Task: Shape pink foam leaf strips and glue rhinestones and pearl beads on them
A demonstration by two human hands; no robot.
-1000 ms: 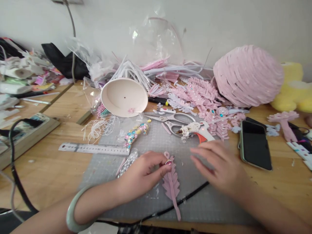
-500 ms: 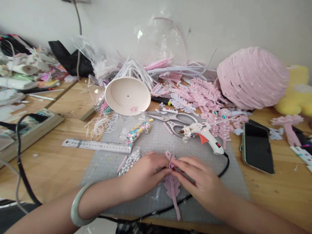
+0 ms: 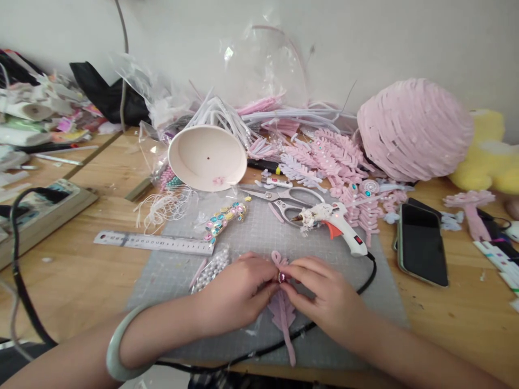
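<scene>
Both hands meet over a pink fuzzy pipe-cleaner leaf (image 3: 286,324), whose looped tip points away from me and whose stem hangs toward the table's front edge. Around its upper part sits a magenta gem (image 3: 281,277) with a beaded rim. My left hand (image 3: 247,283) pinches from the left, thumb and forefinger closed at the gem and leaf. From the right, my right hand (image 3: 320,286) pinches the gem's edge with thumb and fingertips. Just left of my left hand lies a bag of pearl beads (image 3: 213,267). The fingers partly cover the leaf's middle.
A white glue gun (image 3: 340,224) rests beside scissors (image 3: 279,200), its black cord (image 3: 300,332) running under the leaf. A steel ruler (image 3: 154,243), a bag of coloured gems (image 3: 223,221), an oval white bowl (image 3: 194,154) and a phone (image 3: 422,246) surround the grey cutting mat (image 3: 162,294).
The whole view has shifted slightly, with things now a little farther left. Both hands keep their pinch at the gem, which now shows slightly more of its face.
</scene>
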